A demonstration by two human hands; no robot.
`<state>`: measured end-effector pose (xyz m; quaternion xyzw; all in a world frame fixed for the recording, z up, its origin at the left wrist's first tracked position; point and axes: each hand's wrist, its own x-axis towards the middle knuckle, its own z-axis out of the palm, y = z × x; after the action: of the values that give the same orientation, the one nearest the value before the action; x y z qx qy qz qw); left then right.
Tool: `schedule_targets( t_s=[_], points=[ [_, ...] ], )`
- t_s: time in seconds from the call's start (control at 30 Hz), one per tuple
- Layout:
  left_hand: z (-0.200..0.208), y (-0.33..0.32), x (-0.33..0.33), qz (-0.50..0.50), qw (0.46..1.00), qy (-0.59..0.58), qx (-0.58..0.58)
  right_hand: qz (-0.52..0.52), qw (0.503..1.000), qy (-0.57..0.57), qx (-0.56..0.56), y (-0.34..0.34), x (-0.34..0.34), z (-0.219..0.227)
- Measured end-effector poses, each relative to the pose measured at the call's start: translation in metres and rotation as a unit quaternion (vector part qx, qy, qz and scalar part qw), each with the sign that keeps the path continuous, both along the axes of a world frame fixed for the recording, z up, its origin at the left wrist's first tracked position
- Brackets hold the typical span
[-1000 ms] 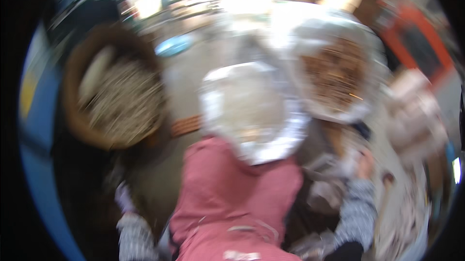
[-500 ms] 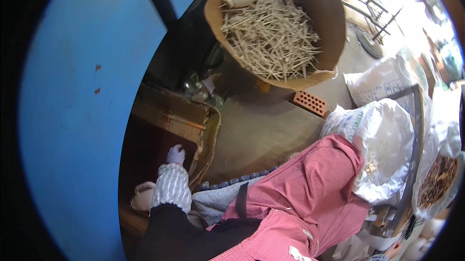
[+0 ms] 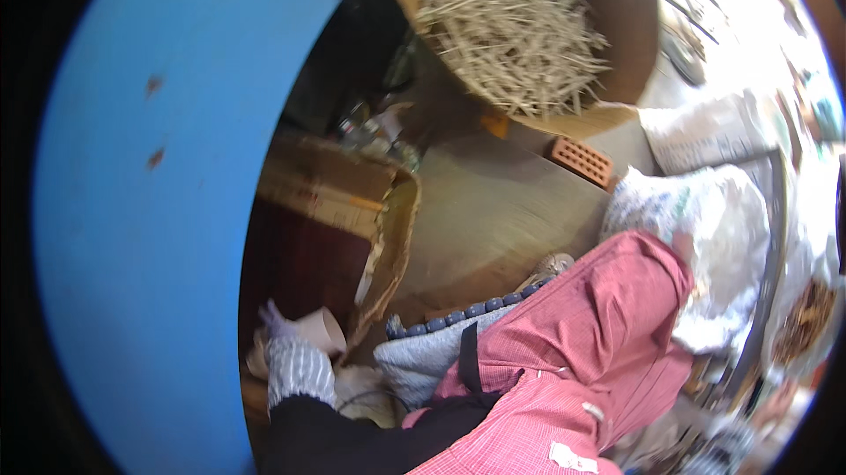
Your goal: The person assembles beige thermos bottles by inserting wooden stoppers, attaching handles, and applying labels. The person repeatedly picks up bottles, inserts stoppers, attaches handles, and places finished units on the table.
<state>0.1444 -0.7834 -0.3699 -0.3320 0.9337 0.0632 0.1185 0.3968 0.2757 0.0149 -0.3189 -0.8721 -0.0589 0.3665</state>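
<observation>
My left hand (image 3: 280, 323), in a pale purple glove with a grey patterned sleeve cover, is at the lower left. It is closed on a pale pinkish cup-like container (image 3: 322, 331), tilted with its round mouth toward the right. Motion blur and the sleeve hide most of the fingers. Beside them stands an open cardboard box (image 3: 401, 237) with a dark reddish panel (image 3: 308, 255) inside. My right hand (image 3: 779, 401) shows as a blur at the lower right, past its patterned sleeve (image 3: 724, 450), near a white bag with brown pieces (image 3: 804, 321); its fingers cannot be made out.
A large round cardboard drum (image 3: 630, 43) holds many thin whitish sticks (image 3: 520, 34). A perforated red brick (image 3: 582, 161) lies by its base. White sacks (image 3: 727, 246) and a dark frame bar (image 3: 765, 272) crowd the right. A blue panel (image 3: 159, 237) fills the left.
My left hand has come back from the dark panel to the pale container, which is now tilted. My right hand has moved up and to the right. The whole view has shifted.
</observation>
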Motion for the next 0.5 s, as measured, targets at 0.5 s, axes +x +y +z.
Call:
schedule_targets(
  t_s=[0.5],
  points=[
    [0.032,0.005,0.041,0.021,0.944,-0.327,0.025,0.043,0.992,-0.073,-0.091,-0.084,-0.090,0.016]
  ],
)
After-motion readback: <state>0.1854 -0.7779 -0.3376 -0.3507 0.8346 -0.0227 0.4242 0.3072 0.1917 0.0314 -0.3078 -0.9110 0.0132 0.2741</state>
